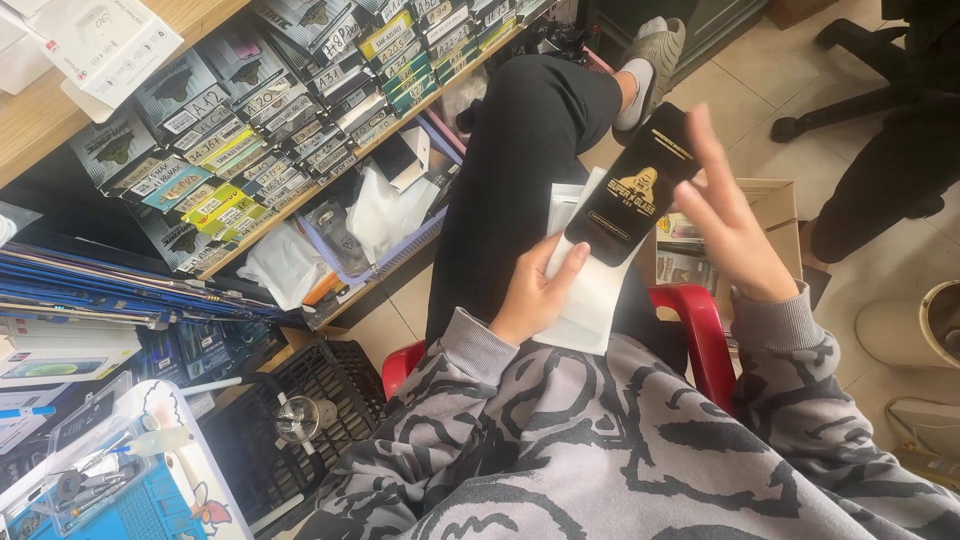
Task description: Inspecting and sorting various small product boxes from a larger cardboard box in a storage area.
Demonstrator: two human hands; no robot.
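1. Head view: the left hand point(535, 292) grips a white sleeve point(590, 290) over the lap, thumb on its face and fingers curled behind it.
2. A flat black packet with gold print point(628, 190) stands tilted above the white sleeve, its lower end overlapping the sleeve's top by the left thumb.
3. The right hand point(735, 225) is loose, fingers spread and slightly blurred, lying along the packet's right edge; whether it touches the packet I cannot tell.
4. The person sits on a red chair point(700, 330), one leg in black trousers point(520, 170) crossed over, and wears a grey patterned sweatshirt point(600, 450).
5. To the left, a wooden shelf point(300, 225) holds rows of similar packets; a cardboard box point(775, 215) sits just beyond the right hand.
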